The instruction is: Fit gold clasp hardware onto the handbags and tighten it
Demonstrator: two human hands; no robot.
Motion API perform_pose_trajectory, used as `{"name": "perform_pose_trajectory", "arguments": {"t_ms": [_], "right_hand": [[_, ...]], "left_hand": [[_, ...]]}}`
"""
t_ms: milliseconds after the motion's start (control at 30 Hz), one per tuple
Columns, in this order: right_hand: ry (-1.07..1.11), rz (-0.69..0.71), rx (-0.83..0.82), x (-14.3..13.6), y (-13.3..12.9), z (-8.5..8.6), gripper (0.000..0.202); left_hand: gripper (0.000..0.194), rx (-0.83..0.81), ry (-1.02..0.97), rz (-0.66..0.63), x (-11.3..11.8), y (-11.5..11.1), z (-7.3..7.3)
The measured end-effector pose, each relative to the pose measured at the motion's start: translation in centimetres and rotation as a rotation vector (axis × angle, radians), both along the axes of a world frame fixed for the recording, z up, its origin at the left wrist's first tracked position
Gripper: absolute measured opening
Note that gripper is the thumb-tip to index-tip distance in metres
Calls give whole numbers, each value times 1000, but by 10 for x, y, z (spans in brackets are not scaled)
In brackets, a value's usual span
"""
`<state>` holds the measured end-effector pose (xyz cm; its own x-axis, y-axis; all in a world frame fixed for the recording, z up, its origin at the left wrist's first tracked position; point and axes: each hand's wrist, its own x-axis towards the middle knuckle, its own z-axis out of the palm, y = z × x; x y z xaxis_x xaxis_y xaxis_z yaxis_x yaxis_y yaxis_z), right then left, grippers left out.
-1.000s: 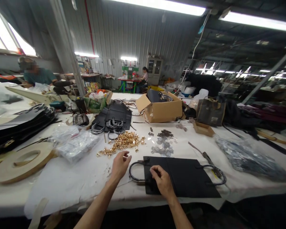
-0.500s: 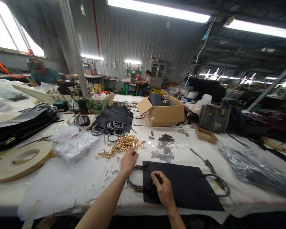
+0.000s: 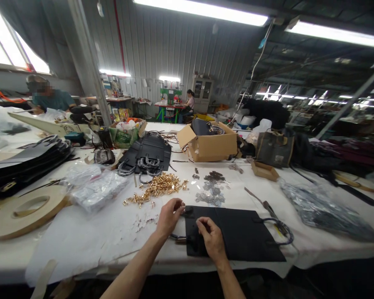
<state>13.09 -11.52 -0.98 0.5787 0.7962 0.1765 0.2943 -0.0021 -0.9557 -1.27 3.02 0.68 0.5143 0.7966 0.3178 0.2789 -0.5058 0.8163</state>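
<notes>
A flat black bag panel [image 3: 239,234] lies in front of me, with a wrapped handle [image 3: 289,230] curving off its right end. My left hand [image 3: 170,218] is closed in a pinch at the panel's upper left corner, by the left handle, which it partly hides. A tiny shiny metal piece [image 3: 183,204] shows at its fingertips. My right hand [image 3: 213,238] is over the panel's left part, thumb and fingers pressed together; what they hold, if anything, is hidden. Beyond my left hand is a pile of gold metal fittings [image 3: 163,185]. Thin silver metal plates [image 3: 212,195] lie behind the panel.
A cardboard box [image 3: 213,147] stands at the back, beside stacked black bag panels [image 3: 149,153]. A tape roll [image 3: 28,211] and plastic-wrapped bundle [image 3: 96,189] lie left. A long thin tool [image 3: 263,203] and clear plastic bags [image 3: 324,211] lie right. Two people sit farther off.
My left hand has moved from beside the gold pile towards me, to the panel's upper left corner. My right hand stays over the panel, little changed. The view has shifted slightly.
</notes>
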Motion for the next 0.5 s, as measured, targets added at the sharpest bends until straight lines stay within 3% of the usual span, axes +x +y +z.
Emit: {"name": "perform_pose_trajectory", "arguments": {"t_ms": [233, 500], "right_hand": [[176, 26, 31, -2, 6, 0, 42], [726, 21, 162, -34, 23, 4, 30]], "left_hand": [[15, -94, -239, -42, -21, -54, -14], [13, -25, -290, -30, -22, -60, -20]]}}
